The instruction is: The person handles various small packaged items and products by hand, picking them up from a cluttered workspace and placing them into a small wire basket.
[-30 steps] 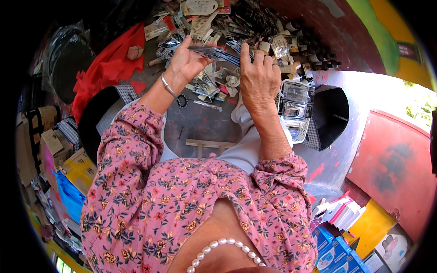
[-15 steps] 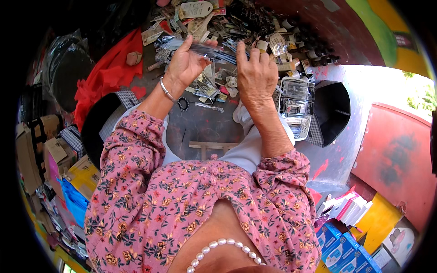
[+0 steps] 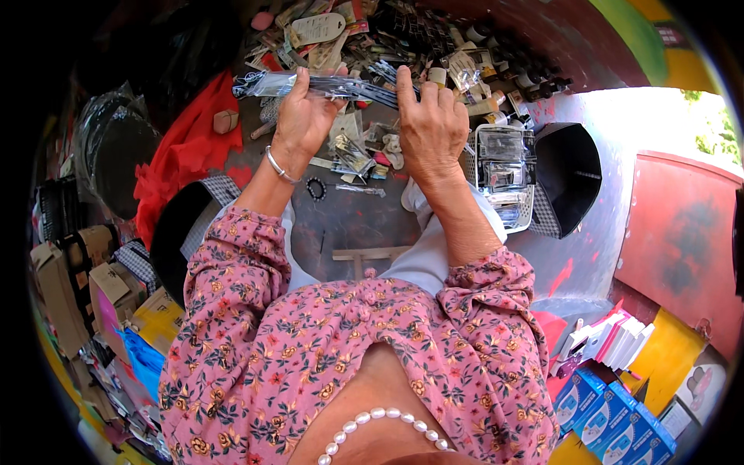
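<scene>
My left hand (image 3: pixel 304 120) is closed round a long, narrow clear plastic packet (image 3: pixel 271 84) held level above the cluttered surface. Thin dark sticks (image 3: pixel 376 94) run out of the packet's right part. My right hand (image 3: pixel 432 132), its back turned up and index finger raised, is at the right ends of these sticks; its thumb is hidden behind the fingers. What exactly the sticks are I cannot make out. Below my left wrist a dark bead bracelet (image 3: pixel 315 188) lies on the dark surface, close to a small clear packet (image 3: pixel 360 190).
Loose packets, tubes and dark-capped bottles (image 3: pixel 535 77) crowd the far side. A white basket (image 3: pixel 504 174) of small packs stands right of my right wrist, beside a black checked bag (image 3: pixel 570 178). Red cloth (image 3: pixel 186 147) lies left. Blue boxes (image 3: pixel 612 418) stand lower right.
The packet now reaches farther left past my left hand, showing more of its length. Both hands stay close to where they were, and the view has shifted slightly.
</scene>
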A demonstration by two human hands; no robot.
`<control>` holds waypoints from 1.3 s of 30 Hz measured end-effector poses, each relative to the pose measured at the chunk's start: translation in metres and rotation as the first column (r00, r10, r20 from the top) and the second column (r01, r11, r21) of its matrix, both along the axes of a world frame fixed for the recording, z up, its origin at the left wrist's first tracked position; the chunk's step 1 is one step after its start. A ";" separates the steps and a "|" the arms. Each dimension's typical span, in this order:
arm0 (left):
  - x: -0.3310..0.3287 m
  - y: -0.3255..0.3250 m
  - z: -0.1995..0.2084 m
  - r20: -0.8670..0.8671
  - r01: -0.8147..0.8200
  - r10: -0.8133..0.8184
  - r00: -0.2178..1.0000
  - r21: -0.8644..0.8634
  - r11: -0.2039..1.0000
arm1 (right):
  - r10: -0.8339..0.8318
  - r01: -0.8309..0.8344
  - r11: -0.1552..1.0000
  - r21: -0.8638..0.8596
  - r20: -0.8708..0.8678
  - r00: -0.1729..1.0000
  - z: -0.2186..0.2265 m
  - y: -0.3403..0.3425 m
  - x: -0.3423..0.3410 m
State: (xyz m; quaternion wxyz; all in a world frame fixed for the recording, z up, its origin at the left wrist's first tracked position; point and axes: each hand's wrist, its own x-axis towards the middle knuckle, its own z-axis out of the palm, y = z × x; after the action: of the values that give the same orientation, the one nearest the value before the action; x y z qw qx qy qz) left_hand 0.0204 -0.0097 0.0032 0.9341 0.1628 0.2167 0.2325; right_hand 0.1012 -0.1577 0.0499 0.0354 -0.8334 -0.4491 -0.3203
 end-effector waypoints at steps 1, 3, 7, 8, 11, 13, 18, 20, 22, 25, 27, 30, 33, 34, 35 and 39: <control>-0.001 0.000 0.002 0.008 0.005 -0.005 1.000 0.006 1.000 | 0.016 -0.016 1.000 0.004 0.000 1.000 0.000 0.000 0.000; -0.001 0.000 -0.002 0.036 0.041 -0.042 0.998 0.016 0.999 | 0.049 -0.049 0.999 0.011 -0.001 0.999 0.001 0.003 -0.003; -0.002 -0.007 0.005 0.083 0.089 -0.092 0.992 0.042 0.995 | 0.034 -0.034 0.998 0.047 0.000 0.999 0.002 0.004 -0.002; -0.003 -0.008 0.006 0.105 0.112 -0.118 0.987 0.061 0.992 | 0.030 -0.030 0.999 0.039 -0.005 1.000 0.002 0.004 -0.002; -0.005 -0.017 0.013 0.091 0.162 -0.169 0.981 0.079 0.984 | 0.025 -0.025 1.000 0.009 -0.021 0.999 0.002 0.005 -0.004; -0.005 -0.018 0.012 0.114 0.165 -0.172 0.979 0.065 0.984 | 0.029 -0.030 0.999 -0.014 -0.029 0.999 0.001 0.006 -0.005; -0.001 -0.020 -0.004 0.143 0.189 -0.188 0.972 0.007 0.982 | 0.000 -0.002 0.999 -0.032 -0.038 0.999 -0.004 0.016 -0.012; -0.001 -0.025 0.001 0.090 0.125 -0.128 0.988 0.039 0.991 | -0.027 0.022 0.996 -0.087 -0.057 0.998 -0.005 0.019 -0.015; -0.001 -0.026 0.000 0.018 0.097 -0.098 0.995 0.048 0.994 | -0.018 0.012 0.996 -0.093 -0.065 0.998 -0.007 0.019 -0.015; -0.001 -0.022 -0.006 -0.074 0.097 -0.097 0.992 -0.008 0.995 | -0.036 0.017 0.995 -0.103 -0.187 0.982 -0.009 0.020 -0.017; 0.000 -0.022 -0.006 -0.073 0.083 -0.089 0.993 -0.082 0.993 | -0.054 0.012 0.991 -0.133 -0.315 0.948 -0.010 0.018 -0.018; -0.001 -0.020 -0.011 -0.131 0.132 -0.132 0.982 -0.011 0.991 | -0.088 -0.041 0.976 -0.215 -0.555 0.827 -0.005 0.013 -0.015; -0.002 -0.021 -0.010 -0.164 0.123 -0.115 0.980 0.040 0.992 | -0.156 -0.089 0.961 -0.263 -0.777 0.610 0.007 0.010 -0.012; -0.003 -0.019 -0.008 -0.174 0.175 -0.166 0.971 0.041 0.984 | -0.140 -0.112 0.963 -0.245 -0.812 0.567 0.008 0.008 -0.010; -0.003 -0.020 -0.009 -0.168 0.176 -0.163 0.972 0.064 0.982 | -0.125 -0.134 0.965 -0.226 -0.844 0.522 0.008 0.006 -0.007; -0.002 -0.021 -0.009 -0.166 0.196 -0.176 0.970 0.115 0.974 | -0.019 -0.218 0.971 -0.094 -0.946 0.323 0.004 -0.004 0.006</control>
State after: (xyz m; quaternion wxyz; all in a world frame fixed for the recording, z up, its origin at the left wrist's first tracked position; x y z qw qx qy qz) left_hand 0.0182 -0.0307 -0.0061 0.9194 0.2609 0.2567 0.1440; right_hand 0.1074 -0.1615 0.0539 0.2227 -0.8336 -0.4261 0.2718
